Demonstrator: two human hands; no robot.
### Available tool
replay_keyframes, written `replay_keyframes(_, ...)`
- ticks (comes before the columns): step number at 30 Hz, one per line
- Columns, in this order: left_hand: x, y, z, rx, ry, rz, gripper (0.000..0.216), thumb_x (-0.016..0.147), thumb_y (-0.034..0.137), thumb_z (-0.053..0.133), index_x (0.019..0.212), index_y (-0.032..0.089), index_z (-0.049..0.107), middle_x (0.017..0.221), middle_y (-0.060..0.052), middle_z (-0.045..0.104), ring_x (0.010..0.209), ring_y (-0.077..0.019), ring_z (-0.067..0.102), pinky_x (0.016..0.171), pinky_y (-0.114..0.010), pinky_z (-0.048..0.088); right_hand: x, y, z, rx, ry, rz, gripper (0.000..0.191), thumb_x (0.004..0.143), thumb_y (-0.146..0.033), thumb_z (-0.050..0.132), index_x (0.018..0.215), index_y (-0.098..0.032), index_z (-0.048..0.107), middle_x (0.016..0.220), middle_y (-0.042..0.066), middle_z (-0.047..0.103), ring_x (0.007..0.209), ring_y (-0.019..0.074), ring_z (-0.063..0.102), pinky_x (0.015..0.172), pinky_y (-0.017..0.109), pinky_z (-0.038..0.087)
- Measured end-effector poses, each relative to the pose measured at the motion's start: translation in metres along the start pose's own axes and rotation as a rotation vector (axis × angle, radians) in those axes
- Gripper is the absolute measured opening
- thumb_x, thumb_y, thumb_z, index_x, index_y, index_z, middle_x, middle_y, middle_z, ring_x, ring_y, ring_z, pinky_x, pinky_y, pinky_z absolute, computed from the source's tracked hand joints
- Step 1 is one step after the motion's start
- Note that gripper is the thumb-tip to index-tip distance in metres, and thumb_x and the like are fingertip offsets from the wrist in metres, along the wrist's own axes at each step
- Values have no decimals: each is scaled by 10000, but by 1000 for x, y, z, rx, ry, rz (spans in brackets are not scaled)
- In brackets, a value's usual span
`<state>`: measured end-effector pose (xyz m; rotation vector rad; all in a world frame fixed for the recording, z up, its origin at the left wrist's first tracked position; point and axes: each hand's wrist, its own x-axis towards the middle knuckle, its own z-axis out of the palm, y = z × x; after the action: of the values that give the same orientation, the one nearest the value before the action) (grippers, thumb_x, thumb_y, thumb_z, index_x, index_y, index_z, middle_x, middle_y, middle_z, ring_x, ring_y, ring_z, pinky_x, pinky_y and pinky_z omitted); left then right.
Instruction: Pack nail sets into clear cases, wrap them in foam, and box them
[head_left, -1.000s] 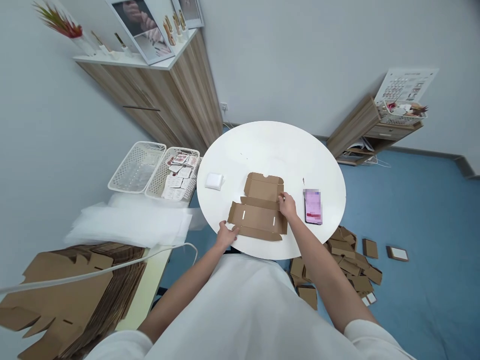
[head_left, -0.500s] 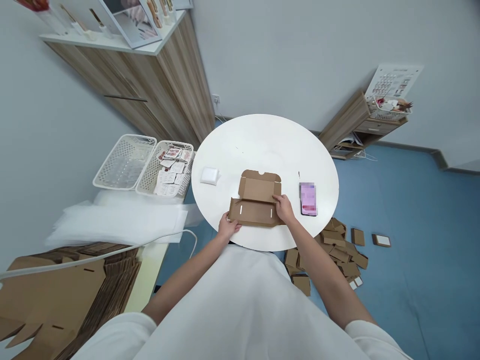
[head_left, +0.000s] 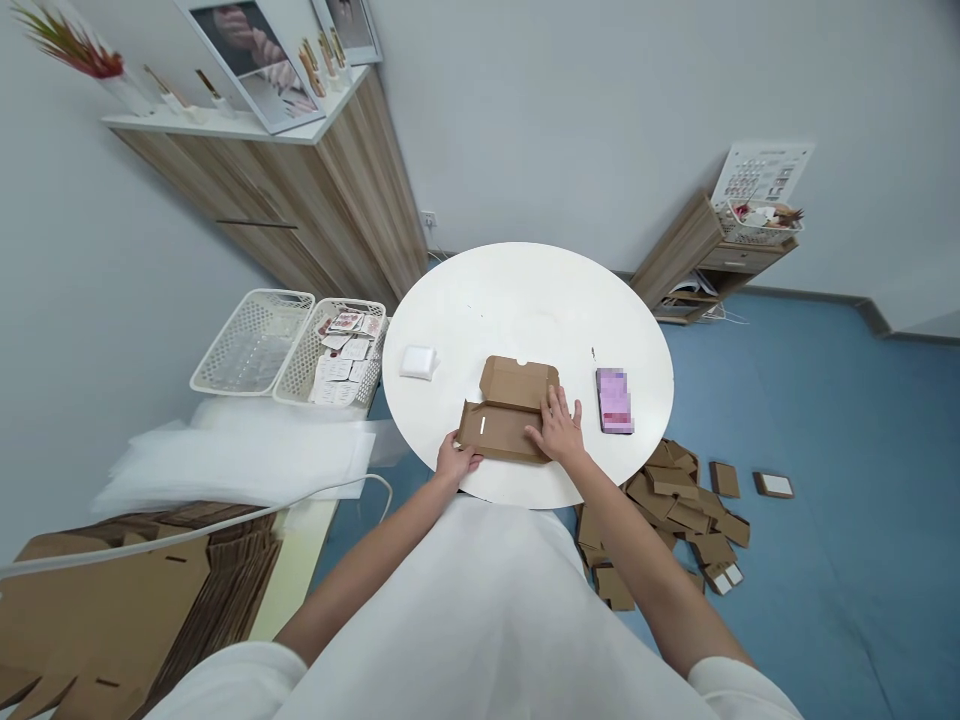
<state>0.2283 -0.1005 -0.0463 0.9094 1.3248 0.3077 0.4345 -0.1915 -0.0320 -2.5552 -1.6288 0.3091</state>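
Note:
A brown cardboard box (head_left: 504,430), partly folded with its lid flap laid back, sits near the front of the white round table (head_left: 525,290). At its left front corner, my left hand (head_left: 456,461) pinches the box wall between thumb and fingers. My right hand (head_left: 559,430) lies over the right end of the box with its fingers spread, covering that end and the right slot. To the left lies a small white packet (head_left: 418,362). A phone (head_left: 615,402) with a pixelated purple screen rests to the right of my right hand.
Left of the table stand two white baskets, one holding printed cards (head_left: 345,352). White foam sheets (head_left: 247,450) and a stack of flat cardboard blanks (head_left: 112,600) lie nearer me. Folded boxes (head_left: 679,495) are piled on the blue floor at right. A wooden cabinet (head_left: 360,190) stands behind.
My right hand has opened from its grip at the lid fold and now lies spread over the box's right end. My left hand keeps its hold. The camera view has tilted slightly up.

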Motion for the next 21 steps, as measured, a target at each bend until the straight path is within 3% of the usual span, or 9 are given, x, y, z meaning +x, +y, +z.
replay_keyframes(5, 0, 2, 0, -25, 6, 15, 602, 733, 227, 627, 1243, 162, 314, 787, -63, 642, 639, -143, 657, 647, -275, 538, -2, 2, 3, 0, -110, -114, 764, 778, -601, 308, 1385, -169, 134, 1440, 139, 183, 1332, 277, 77, 1019, 518, -5)
replay_keyframes(12, 2, 1, 0, -12, 12, 32, 563, 714, 377, 642, 1152, 165, 359, 806, -71, 645, 647, -145, 653, 621, -272, 527, -6, 2, 9, -26, -199, -233, 1094, 593, -708, 470, 1391, -144, -23, 1457, 168, 38, 1327, 320, -54, 996, 550, 55)
replay_keyframes(15, 4, 2, -5, 13, -12, 56, 533, 710, 402, 636, 1111, 159, 383, 772, -59, 637, 639, -138, 639, 606, -265, 508, -6, 0, 11, -24, -186, -215, 1131, 565, -684, 529, 1388, -149, -33, 1454, 170, 43, 1327, 318, -52, 992, 558, 57)
replay_keyframes(18, 7, 2, -13, 193, -3, 131, 511, 663, 355, 675, 1075, 158, 444, 683, -10, 599, 619, -139, 609, 577, -253, 472, -5, 0, 11, -15, -174, -205, 1130, 559, -656, 562, 1388, -152, -16, 1450, 166, 73, 1328, 312, -28, 993, 559, 54)
replay_keyframes(21, 10, 2, -20, 445, 105, 256, 414, 606, 277, 700, 973, 172, 539, 651, 13, 561, 653, -154, 585, 604, -257, 443, -3, 1, 10, -21, -183, -207, 1111, 560, -636, 575, 1388, -162, 6, 1451, 160, 78, 1329, 307, 0, 998, 552, 36)
